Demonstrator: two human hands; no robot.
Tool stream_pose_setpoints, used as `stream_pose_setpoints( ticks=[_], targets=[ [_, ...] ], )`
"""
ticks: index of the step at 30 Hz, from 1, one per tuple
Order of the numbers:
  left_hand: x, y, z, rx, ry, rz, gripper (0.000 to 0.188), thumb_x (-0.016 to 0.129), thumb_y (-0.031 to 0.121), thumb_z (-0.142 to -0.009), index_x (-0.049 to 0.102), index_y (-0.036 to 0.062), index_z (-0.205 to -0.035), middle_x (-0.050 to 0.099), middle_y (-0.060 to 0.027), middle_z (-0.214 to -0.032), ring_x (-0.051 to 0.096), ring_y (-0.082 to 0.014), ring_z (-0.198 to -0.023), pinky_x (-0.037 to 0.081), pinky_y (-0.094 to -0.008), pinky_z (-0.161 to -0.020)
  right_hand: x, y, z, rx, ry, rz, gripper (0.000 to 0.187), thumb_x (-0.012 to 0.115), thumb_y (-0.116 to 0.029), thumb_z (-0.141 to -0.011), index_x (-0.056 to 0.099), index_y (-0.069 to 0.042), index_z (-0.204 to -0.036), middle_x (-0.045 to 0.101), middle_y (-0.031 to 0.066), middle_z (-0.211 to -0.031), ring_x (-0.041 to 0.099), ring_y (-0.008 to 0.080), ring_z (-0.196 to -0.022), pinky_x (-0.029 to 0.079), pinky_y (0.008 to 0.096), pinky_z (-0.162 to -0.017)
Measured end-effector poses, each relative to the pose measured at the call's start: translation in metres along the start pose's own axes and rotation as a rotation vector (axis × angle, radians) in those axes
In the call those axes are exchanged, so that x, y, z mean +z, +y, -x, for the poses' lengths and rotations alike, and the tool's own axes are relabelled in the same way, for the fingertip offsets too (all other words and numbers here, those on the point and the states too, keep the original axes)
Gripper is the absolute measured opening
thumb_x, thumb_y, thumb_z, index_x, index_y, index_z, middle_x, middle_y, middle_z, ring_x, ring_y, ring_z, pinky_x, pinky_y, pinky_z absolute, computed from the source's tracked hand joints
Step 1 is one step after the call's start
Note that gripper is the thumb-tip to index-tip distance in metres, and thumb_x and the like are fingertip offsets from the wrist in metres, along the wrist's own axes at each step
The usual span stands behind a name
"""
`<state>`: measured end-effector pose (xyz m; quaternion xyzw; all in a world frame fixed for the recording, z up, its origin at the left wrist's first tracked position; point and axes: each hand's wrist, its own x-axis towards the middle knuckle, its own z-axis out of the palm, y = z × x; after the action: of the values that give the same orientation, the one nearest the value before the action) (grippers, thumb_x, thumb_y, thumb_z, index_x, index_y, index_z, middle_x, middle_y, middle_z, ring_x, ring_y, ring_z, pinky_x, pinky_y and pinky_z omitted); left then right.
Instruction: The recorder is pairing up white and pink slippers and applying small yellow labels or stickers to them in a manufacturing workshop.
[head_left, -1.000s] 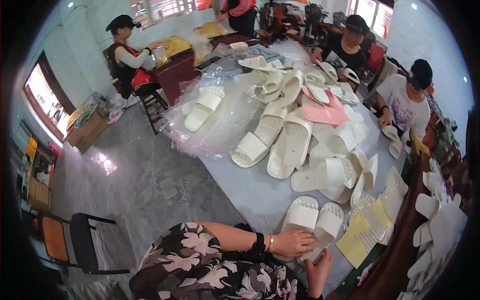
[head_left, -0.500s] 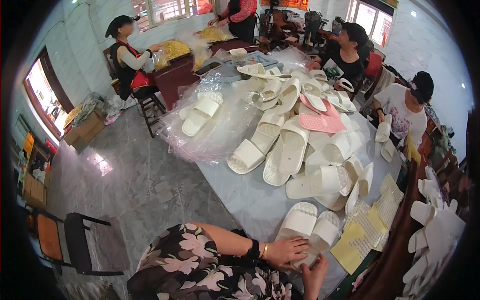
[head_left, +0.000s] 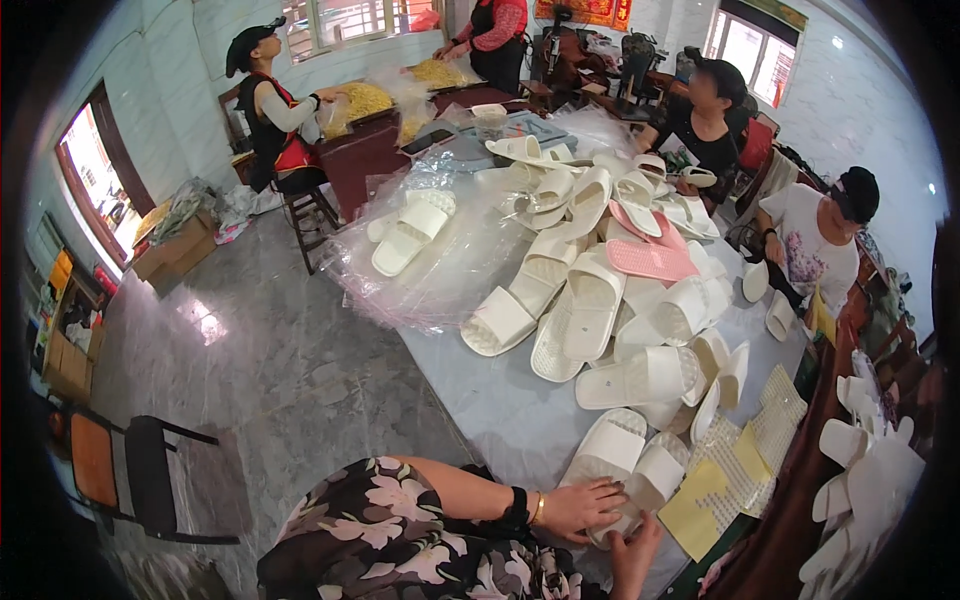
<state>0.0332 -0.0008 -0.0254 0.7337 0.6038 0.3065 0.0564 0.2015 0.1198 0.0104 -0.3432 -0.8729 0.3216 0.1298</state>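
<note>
Handling the heel end of a white slipper (head_left: 660, 470) looks to be the step in hand; it lies at the near end of the table (head_left: 520, 425), toe pointing away from the person, just beside another white slipper (head_left: 612, 445). The left hand (head_left: 580, 508) rests palm down over the heel end, fingers stretched out, not clasped around it. The right hand (head_left: 637, 555) is at the heel's right side, its fingers bent; whether it pinches anything cannot be told. Any next move there would seem to call for a steadying left palm and careful right fingertips. Along the right edge lie a yellow sheet (head_left: 700, 515) and a dotted sheet (head_left: 778, 420). Farther off are a slipper pile (head_left: 590, 310) with a pink slipper (head_left: 650, 260) on it, and clear plastic bags (head_left: 400, 300) overhanging the left edge.
</note>
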Motion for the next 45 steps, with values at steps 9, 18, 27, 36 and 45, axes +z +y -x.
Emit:
stream_pose_setpoints(
  ticks=[9,18,27,36,45],
  targets=[
    [0.001,0.002,-0.01,-0.016,0.047,0.029,0.06,0.07,0.044,-0.074,0.057,0.0034,-0.116,0.049,-0.022,-0.13,0.043,-0.0405,-0.126,0.03,-0.0524,-0.109,-0.017,-0.007,-0.008,0.077,-0.12,-0.02,0.062,0.075,-0.012,-0.071,0.051,-0.005,-0.128,0.051,0.0219,-0.111,0.055,0.0375,-0.097,0.049,0.0409,-0.083],
    [-0.029,0.007,-0.016,-0.07,-0.064,-0.103,0.06,0.068,0.048,-0.077,0.055,0.0087,-0.12,0.049,-0.017,-0.132,0.044,-0.0351,-0.126,0.029,-0.0496,-0.11,-0.062,0.023,-0.023,0.133,0.186,-0.043,0.038,0.07,-0.008,-0.077,0.061,-0.001,-0.113,0.061,0.0173,-0.105,0.063,0.0273,-0.078,0.051,0.0351,-0.069],
    [-0.027,0.01,-0.016,-0.07,-0.063,-0.106,0.06,0.067,0.05,-0.077,0.055,0.0101,-0.121,0.048,-0.0158,-0.133,0.043,-0.0341,-0.126,0.028,-0.0495,-0.111,-0.081,0.066,-0.049,0.258,0.296,-0.044,0.031,0.068,-0.009,-0.078,0.064,0.001,-0.107,0.064,0.0194,-0.099,0.064,0.0279,-0.078,0.052,0.0363,-0.073],
    [-0.026,0.008,-0.016,-0.059,-0.048,-0.099,0.06,0.068,0.049,-0.077,0.056,0.0095,-0.12,0.049,-0.0166,-0.132,0.044,-0.0352,-0.125,0.03,-0.0502,-0.11,-0.051,0.055,-0.049,0.146,0.111,0.427,0.05,0.07,-0.019,-0.077,0.056,-0.002,-0.122,0.05,0.0203,-0.131,0.047,0.0396,-0.117,0.044,0.0472,-0.095],
    [-0.026,0.008,-0.016,-0.06,-0.047,-0.113,0.06,0.068,0.05,-0.078,0.056,0.0102,-0.12,0.049,-0.0164,-0.132,0.045,-0.0349,-0.124,0.03,-0.0516,-0.109,-0.056,0.059,-0.037,0.082,0.097,0.395,0.054,0.068,-0.019,-0.077,0.053,-0.002,-0.126,0.05,0.0191,-0.132,0.047,0.0381,-0.119,0.042,0.0469,-0.098]
  ],
)
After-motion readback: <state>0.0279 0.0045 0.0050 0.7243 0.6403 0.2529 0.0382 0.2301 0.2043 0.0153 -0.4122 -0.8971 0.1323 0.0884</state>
